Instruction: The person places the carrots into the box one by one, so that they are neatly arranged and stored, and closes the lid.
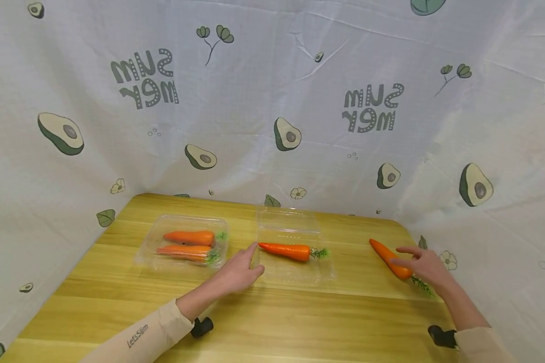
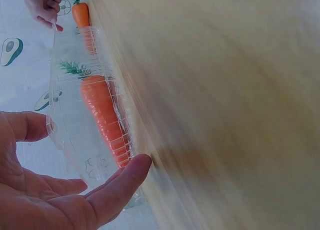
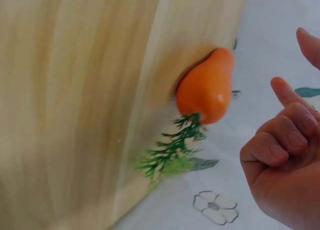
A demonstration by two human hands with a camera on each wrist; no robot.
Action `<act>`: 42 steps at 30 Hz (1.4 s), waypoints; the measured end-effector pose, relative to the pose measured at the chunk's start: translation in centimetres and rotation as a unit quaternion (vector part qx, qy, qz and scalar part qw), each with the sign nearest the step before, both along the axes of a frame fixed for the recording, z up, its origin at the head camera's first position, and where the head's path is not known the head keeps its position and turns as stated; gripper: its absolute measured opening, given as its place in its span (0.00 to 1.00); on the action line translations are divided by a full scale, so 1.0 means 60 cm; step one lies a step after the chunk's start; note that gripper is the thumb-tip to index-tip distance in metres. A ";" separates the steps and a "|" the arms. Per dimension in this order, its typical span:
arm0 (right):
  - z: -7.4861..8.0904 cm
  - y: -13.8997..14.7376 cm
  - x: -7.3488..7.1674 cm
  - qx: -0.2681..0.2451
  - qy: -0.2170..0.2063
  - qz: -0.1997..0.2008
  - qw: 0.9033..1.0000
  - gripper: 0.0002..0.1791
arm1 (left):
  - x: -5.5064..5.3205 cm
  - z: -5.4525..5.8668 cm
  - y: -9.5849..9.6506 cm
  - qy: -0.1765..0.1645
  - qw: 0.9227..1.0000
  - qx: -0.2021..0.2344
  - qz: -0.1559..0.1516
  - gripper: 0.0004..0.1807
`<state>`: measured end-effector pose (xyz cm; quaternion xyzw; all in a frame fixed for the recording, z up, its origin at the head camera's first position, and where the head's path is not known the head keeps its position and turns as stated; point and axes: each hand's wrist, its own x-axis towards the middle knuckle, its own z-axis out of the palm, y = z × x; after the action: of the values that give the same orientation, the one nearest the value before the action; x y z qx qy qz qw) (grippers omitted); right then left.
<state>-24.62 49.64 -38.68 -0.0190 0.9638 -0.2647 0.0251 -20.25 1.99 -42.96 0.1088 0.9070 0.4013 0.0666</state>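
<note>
In the head view my left hand [image 1: 239, 272] is at the left side of an open clear plastic clamshell box [image 1: 277, 274]. Its fingers are extended, and the left wrist view shows a digit meeting the box's edge. One orange carrot [image 1: 288, 251] with a green top lies inside that box. My right hand [image 1: 427, 267] hovers by another carrot [image 1: 385, 256] on the table's right side. Its thumb and index finger are spread while the others curl, as the right wrist view shows; that carrot [image 3: 207, 90] appears apart from the fingers.
A second clear plastic box [image 1: 147, 247], its lid apparently down, stands at the left with two carrots [image 1: 191, 237] inside. The wooden table [image 1: 300, 322] backs onto a white printed curtain [image 1: 254, 101], which also hangs at both sides.
</note>
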 end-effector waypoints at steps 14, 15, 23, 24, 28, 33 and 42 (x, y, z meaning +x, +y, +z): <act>-0.024 0.041 -0.007 0.053 -0.030 -0.007 0.998 0.43 | 0.001 -0.001 -0.001 0.003 1.000 0.000 -0.001 0.39; -0.026 0.043 -0.008 0.054 -0.032 -0.009 0.998 0.43 | 0.000 0.000 -0.001 0.004 1.000 0.000 -0.001 0.39; -0.040 0.057 -0.013 0.065 -0.029 -0.013 0.997 0.42 | -0.002 -0.003 -0.001 0.004 1.000 0.003 -0.003 0.39; -0.042 0.057 -0.013 0.065 -0.029 -0.018 0.997 0.43 | -0.003 -0.003 -0.001 0.003 1.000 0.003 -0.003 0.39; -0.046 0.056 -0.012 0.053 -0.029 -0.028 0.998 0.41 | -0.003 -0.004 -0.001 0.002 1.000 0.005 -0.002 0.40; -0.049 0.055 -0.013 0.049 -0.024 -0.032 0.998 0.40 | -0.003 -0.004 -0.001 0.003 1.000 0.003 0.000 0.39; -0.054 0.057 -0.018 0.048 -0.031 -0.041 0.998 0.41 | 0.000 -0.001 -0.001 0.002 1.000 0.003 0.000 0.39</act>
<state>-25.67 53.05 -41.91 0.0295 0.9741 -0.2195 0.0449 -20.26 1.96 -43.02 0.1098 0.9060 0.4037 0.0645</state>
